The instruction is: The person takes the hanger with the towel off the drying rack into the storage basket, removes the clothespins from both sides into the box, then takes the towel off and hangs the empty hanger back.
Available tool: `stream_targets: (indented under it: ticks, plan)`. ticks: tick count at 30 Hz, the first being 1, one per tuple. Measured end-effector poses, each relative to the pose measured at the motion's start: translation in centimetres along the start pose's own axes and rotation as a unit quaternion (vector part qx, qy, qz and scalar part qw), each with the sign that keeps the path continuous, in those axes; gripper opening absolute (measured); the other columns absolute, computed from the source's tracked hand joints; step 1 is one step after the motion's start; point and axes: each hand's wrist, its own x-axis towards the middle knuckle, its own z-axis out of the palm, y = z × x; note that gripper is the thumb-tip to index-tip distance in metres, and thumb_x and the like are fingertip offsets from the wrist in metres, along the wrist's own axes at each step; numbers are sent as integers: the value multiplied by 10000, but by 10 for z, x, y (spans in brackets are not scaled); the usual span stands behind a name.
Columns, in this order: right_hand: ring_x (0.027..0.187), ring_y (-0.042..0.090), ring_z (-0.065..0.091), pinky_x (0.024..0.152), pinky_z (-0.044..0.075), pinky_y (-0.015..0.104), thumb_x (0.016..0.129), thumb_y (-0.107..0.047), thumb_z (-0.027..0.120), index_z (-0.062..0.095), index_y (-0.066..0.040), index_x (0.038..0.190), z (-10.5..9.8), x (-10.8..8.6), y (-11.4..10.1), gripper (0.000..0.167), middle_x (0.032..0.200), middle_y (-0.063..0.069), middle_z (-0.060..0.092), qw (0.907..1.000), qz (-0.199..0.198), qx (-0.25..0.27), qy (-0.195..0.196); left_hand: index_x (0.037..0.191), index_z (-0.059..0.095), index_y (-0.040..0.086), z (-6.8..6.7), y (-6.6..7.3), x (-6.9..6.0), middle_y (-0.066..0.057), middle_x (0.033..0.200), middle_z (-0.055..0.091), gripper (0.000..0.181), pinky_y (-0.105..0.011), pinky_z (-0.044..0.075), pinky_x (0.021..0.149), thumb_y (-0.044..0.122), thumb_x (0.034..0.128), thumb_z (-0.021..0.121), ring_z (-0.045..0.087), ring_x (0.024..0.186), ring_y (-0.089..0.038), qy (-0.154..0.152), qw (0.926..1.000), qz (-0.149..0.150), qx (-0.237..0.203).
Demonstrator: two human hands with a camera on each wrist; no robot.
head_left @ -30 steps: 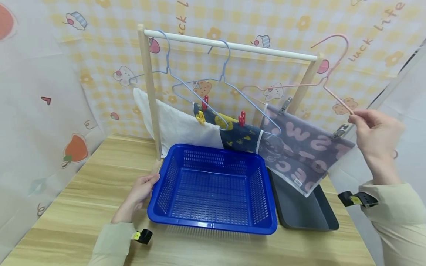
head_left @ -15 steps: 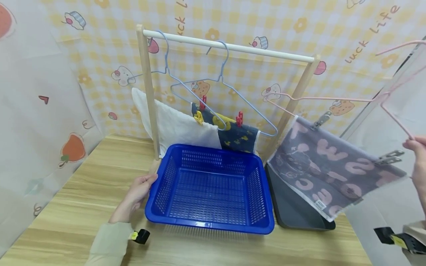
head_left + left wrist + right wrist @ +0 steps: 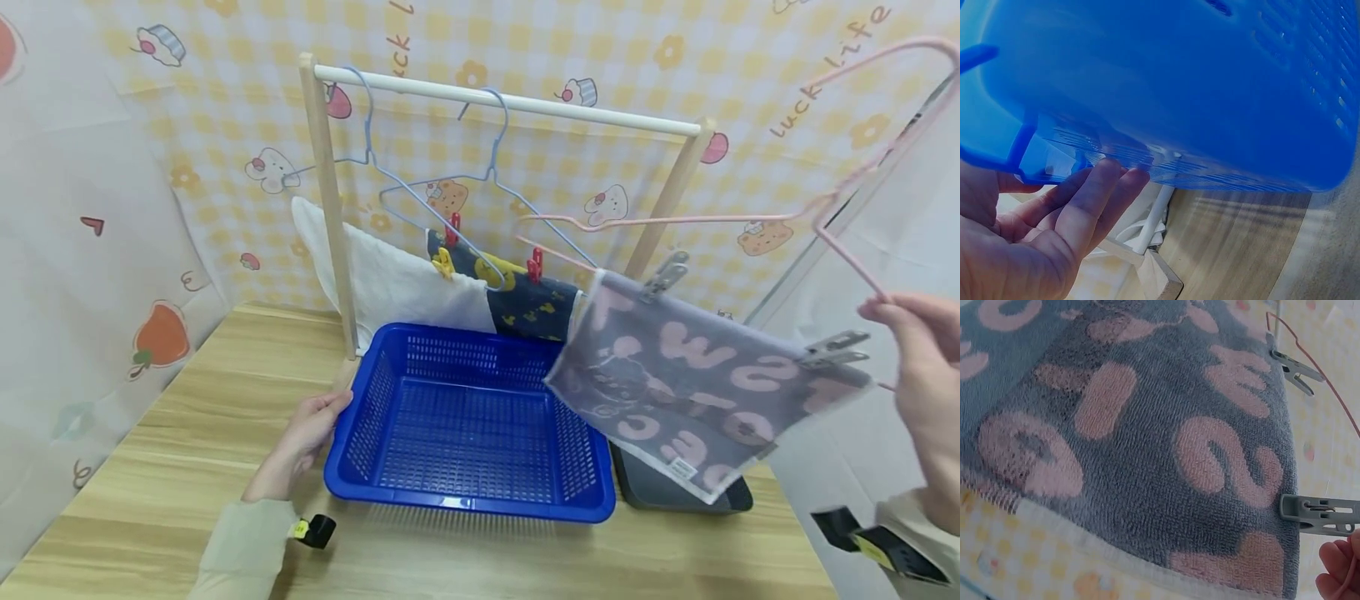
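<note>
At the right edge my right hand (image 3: 926, 367) pinches the lower arm of a pink clothes hanger (image 3: 697, 220). Two grey clips (image 3: 667, 277) fasten a grey-purple towel (image 3: 675, 367) with pink letters to it. The hanger's hook (image 3: 885, 62) is off the rack, in the air. The towel hangs tilted, overlapping the right rim of a blue plastic basket (image 3: 468, 433). My left hand (image 3: 311, 429) holds that basket's left rim; in the left wrist view its fingers (image 3: 1082, 212) lie against the basket's outside. Close up, a clip (image 3: 1310, 509) bites the towel's edge near my right fingertips.
A drying rack with a white rail (image 3: 525, 102) stands behind the basket. Two blue hangers (image 3: 491, 175) hang on it, carrying a white towel (image 3: 405, 283) and a dark blue towel (image 3: 532, 312) with red and yellow pegs. A dark grey tray (image 3: 675, 492) sits right of the basket.
My right hand has carried the pink hanger and towel rightward away from the rack, then partly back left, over the basket's right edge. My left hand stays at the basket rim.
</note>
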Motion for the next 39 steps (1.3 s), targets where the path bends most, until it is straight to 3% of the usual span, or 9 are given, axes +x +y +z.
stream_targets:
  ticks: [3, 7, 13, 20, 24, 28, 30, 34, 39]
  plan:
    - [795, -29, 628, 698, 439, 87, 877, 16, 624, 716, 8, 924, 23, -3, -23, 103, 837, -118, 706, 9986, -298, 438, -27, 1131, 564, -105, 0, 0, 0, 52, 701, 640, 356, -183, 503, 527, 201, 1011, 427, 586, 570, -46, 15, 10000, -16, -47]
    - [715, 45, 655, 588, 460, 88, 821, 67, 669, 699, 106, 870, 57, -4, -40, 69, 818, 42, 724, 9915, -761, 1054, -99, 1086, 593, -86, 1, -1, 0, 45, 695, 646, 329, -187, 509, 537, 194, 1007, 440, 602, 582, -55, 44, 9999, -2, -137]
    - [700, 74, 664, 647, 518, 130, 792, 122, 670, 696, 121, 834, 98, -10, -59, 49, 786, 162, 705, 9825, -1071, 1480, -356, 1026, 627, -35, 4, -1, 0, 57, 666, 626, 290, -167, 474, 512, 193, 1004, 450, 569, 558, -41, 59, 9998, -35, -174]
    - [721, 5, 654, 642, 521, 119, 792, 108, 680, 710, 72, 850, 124, -28, -66, 74, 800, 209, 691, 9798, -1321, 1312, -731, 1251, 462, -159, 6, -1, 3, 35, 791, 655, 423, -181, 510, 617, 185, 1008, 432, 596, 674, -37, 63, 9999, 72, 103]
    - [734, -29, 645, 648, 525, 123, 774, 137, 679, 705, 79, 845, 135, -42, -60, 95, 788, 203, 690, 9733, -1458, 1431, -1043, 1299, 423, -142, 4, 7, -3, -90, 1012, 674, 474, -177, 517, 746, 228, 1005, 449, 591, 784, 15, 483, 9969, 436, 436]
    - [742, -57, 634, 651, 514, 101, 743, 174, 684, 704, 78, 826, 143, -58, -48, 129, 765, 185, 694, 9682, -1618, 1466, -1218, 1310, 397, -139, 2, 25, -16, -3, 1090, 672, 499, -200, 504, 857, 255, 1007, 439, 627, 916, 12, 603, 9884, 1364, -277]
    - [750, -59, 631, 653, 503, 85, 732, 177, 690, 708, 69, 825, 146, -65, -42, 144, 762, 169, 698, 9671, -1678, 1434, -1264, 1280, 463, -81, 2, 34, -22, 46, 1065, 679, 419, -225, 497, 871, 239, 1011, 422, 636, 973, -38, 261, 9750, 2044, -825]
    - [749, -28, 643, 661, 496, 78, 721, 172, 701, 715, 49, 826, 151, -77, -33, 163, 758, 149, 702, 9662, -1701, 1397, -1340, 1220, 539, 2, 5, 46, -29, -46, 1155, 656, 296, -278, 487, 897, 141, 1028, 363, 619, 1067, -155, -837, 9266, 3150, -1879]
    - [697, -32, 633, 590, 472, 64, 724, 169, 702, 718, 37, 826, 154, -86, -27, 168, 733, 143, 698, 9682, -1474, 1326, -1526, 1273, 472, -88, 4, 48, -31, -218, 1250, 569, 359, -369, 428, 970, -35, 1010, 234, 556, 1153, -309, -2031, 8520, 3559, -3260]
